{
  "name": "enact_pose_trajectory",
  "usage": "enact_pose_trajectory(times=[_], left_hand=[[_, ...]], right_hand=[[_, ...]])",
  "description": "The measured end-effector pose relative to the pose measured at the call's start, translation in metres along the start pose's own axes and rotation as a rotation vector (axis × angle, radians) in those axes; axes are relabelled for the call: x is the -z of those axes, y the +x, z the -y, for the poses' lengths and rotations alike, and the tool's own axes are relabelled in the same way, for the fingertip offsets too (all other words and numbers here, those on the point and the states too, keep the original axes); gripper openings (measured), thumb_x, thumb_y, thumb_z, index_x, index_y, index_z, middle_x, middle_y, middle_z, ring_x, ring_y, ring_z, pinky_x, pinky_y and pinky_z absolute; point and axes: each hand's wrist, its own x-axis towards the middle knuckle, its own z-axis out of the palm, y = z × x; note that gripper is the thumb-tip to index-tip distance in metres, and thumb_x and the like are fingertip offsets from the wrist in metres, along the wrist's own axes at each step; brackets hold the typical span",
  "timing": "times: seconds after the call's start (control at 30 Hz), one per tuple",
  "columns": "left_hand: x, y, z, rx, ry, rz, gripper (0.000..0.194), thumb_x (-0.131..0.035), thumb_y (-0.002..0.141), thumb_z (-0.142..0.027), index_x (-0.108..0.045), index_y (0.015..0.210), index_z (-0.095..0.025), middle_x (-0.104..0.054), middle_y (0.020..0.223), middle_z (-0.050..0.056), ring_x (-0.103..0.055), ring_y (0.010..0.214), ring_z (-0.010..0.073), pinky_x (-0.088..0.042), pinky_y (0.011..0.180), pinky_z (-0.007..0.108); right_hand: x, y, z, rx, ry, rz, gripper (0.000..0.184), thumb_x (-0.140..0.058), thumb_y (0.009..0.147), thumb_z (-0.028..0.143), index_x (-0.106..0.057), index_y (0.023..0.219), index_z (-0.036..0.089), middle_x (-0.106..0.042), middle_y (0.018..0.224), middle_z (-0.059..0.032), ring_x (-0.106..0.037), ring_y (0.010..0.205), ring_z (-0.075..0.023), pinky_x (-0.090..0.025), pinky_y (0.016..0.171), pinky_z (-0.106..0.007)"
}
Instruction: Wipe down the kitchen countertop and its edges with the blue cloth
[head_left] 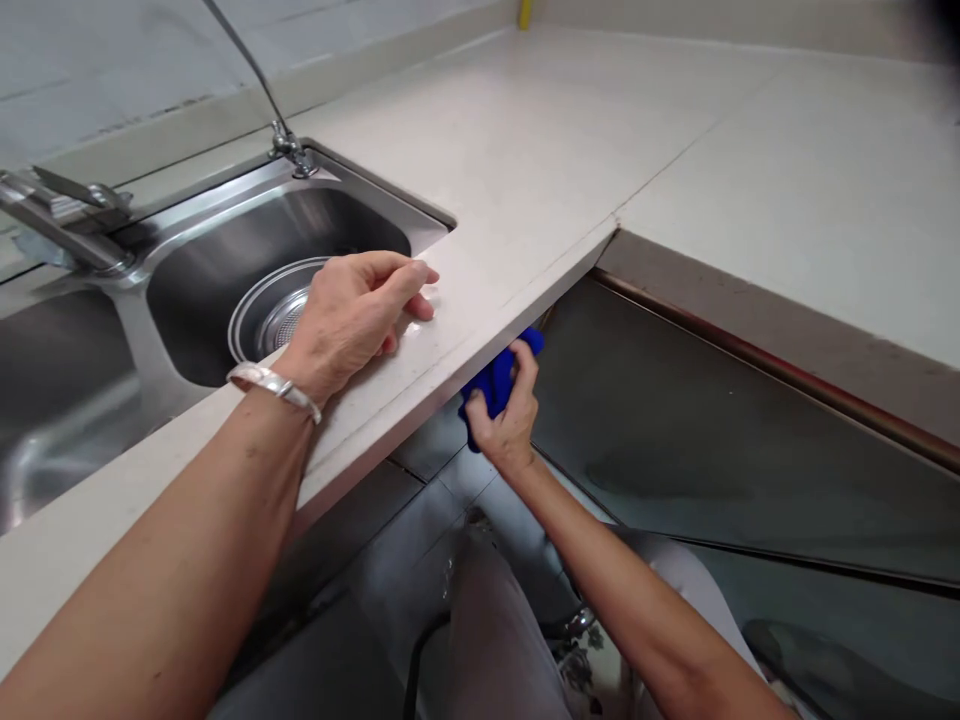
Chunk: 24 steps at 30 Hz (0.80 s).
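My left hand [356, 310] rests on the pale countertop [480, 265] beside the sink, its fingers loosely bent and slightly apart, with nothing seen in them. A silver bracelet [274, 388] circles that wrist. Below the counter's front edge, my right hand [514, 415] grips a bunched blue cloth [495, 383]. The cloth is against the cabinet area near the inner corner, and its upper part is partly hidden under the counter's overhang.
A double steel sink [180, 240] lies left, with a strainer [283, 318] in one basin. A faucet [67, 220] and a thin-necked tap [289, 145] stand behind. Dark cabinet fronts [735, 400] run along the right. My legs [495, 620] are below.
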Motion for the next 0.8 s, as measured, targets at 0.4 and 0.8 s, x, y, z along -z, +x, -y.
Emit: enact_pose_trajectory(times=[0.4, 0.8], left_hand=[[0.001, -0.001, 0.000, -0.064, -0.006, 0.037, 0.027, -0.054, 0.086, -0.031, -0.074, 0.091, -0.014, -0.073, 0.078, 0.005, -0.050, 0.049, 0.0064, -0.040, 0.051, 0.023], [0.004, 0.007, 0.012, -0.042, 0.093, -0.038, 0.031, -0.054, 0.087, -0.045, -0.075, 0.095, -0.024, -0.073, 0.077, 0.000, -0.042, 0.038, 0.0034, -0.028, 0.035, 0.020]], right_hand=[[-0.036, -0.105, 0.041, 0.315, 0.035, 0.214, 0.079, -0.050, 0.079, 0.021, -0.013, 0.149, 0.025, -0.063, 0.124, -0.0100, -0.066, 0.101, -0.0242, -0.059, 0.081, -0.039], [0.037, 0.021, -0.022, 0.601, -0.626, 0.371, 0.059, -0.051, 0.087, 0.027, -0.041, 0.146, 0.027, -0.062, 0.132, -0.0031, -0.062, 0.093, -0.0197, -0.055, 0.084, -0.033]])
